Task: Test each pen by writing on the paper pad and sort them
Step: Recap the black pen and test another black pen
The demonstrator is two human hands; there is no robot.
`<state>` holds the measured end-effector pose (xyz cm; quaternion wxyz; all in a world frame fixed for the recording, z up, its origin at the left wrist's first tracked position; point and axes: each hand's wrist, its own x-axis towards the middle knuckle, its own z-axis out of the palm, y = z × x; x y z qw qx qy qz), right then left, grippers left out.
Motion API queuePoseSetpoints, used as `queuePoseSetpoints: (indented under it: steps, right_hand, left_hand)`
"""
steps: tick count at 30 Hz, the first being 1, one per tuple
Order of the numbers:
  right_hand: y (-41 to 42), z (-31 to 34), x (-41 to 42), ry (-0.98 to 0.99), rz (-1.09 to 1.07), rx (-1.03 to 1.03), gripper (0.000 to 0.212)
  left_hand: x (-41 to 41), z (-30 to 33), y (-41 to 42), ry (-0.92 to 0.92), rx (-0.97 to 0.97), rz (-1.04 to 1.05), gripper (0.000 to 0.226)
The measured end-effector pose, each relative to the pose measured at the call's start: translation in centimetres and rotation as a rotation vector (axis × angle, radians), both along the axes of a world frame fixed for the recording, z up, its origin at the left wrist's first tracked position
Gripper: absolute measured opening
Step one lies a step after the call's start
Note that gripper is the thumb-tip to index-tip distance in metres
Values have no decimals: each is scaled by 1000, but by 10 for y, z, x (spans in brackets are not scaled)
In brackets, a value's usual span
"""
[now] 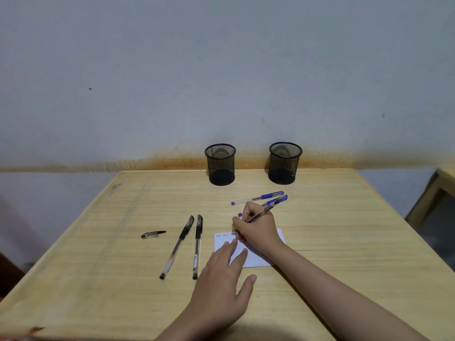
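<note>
Just right of the frame's centre, the right hand (256, 228) has its fingers curled round a pen (264, 212), tip down on the upper edge of the paper pad (258, 260), with a few faint scribbles already showing at the pad's upper left. The left hand (221, 286) comes in from the bottom of the frame, fingers straight and spread, their tips pressing flat on the pad's lower left corner; it grips nothing.

A pen like this looks light, stiff and smooth, so I'd say it rolls easily on the desk (98, 242) and is best taken low on the barrel, near the grip section, between thumb and two fingers. The pad seems thin and light enough to skate under a stroke, which is probably why the flat hand pins it.

To the left of the pad lie two capped black pens (183, 247), side by side and nearly upright in the frame. Further left sits a loose cap (153, 234), well apart. Above the writing hand lie two blue pens (258, 198), slanted, the nearer one partly hidden behind the fingers. At the desk's far edge stand two black mesh cups (220, 164), both apparently without pens, so the sorting seems barely begun.
</note>
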<state>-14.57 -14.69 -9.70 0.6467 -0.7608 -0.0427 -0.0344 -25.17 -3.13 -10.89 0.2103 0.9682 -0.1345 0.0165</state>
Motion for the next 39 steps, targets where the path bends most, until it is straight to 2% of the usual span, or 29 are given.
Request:
queuePoseSetpoints:
  steps: [17, 30, 39]
  right_hand:
    - [0, 2, 1, 30, -4, -19, 30]
    - [1, 1, 0, -17, -34, -76, 33]
    - [0, -1, 1, -6, -75, -34, 31]
  left_hand:
    - [-1, -2, 0, -15, -16, 6, 56]
    - [0, -2, 0, -10, -23, 13, 55]
    - [-1, -3, 0, -22, -27, 11, 56]
